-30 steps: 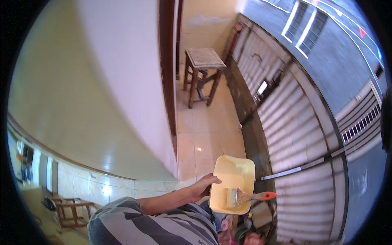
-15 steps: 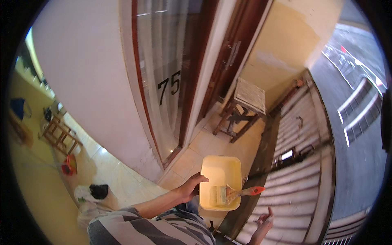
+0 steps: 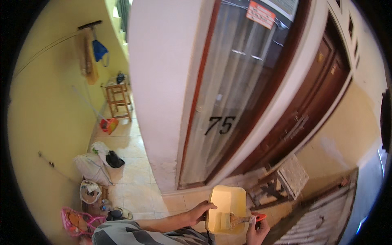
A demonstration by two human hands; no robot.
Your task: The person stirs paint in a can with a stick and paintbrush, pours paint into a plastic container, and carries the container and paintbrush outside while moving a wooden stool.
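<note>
A yellow rectangular plastic tub (image 3: 230,199) is gripped at its left side by my left hand (image 3: 199,213), with the thumb over the rim. Pale paint coats the inside of the tub. Across its lower part lies a paintbrush (image 3: 237,221), bristles inside and red-orange handle reaching past the right rim. My right hand (image 3: 258,234) is closed around that handle, just outside the tub. The fingers beneath the tub are hidden.
A white wall corner (image 3: 159,122) and curtained glass panel (image 3: 220,94) stand ahead, a brown door (image 3: 302,98) to the right. A paint-spotted stool (image 3: 294,175) stands near a metal gate (image 3: 322,218). Along the left yellow wall are sacks (image 3: 92,168), a pink basket (image 3: 73,222) and a wooden stool (image 3: 118,98).
My right hand, empty and apart from the tub before, has taken hold of the brush handle. The view has swung left, bringing more of the yellow wall and passage into sight.
</note>
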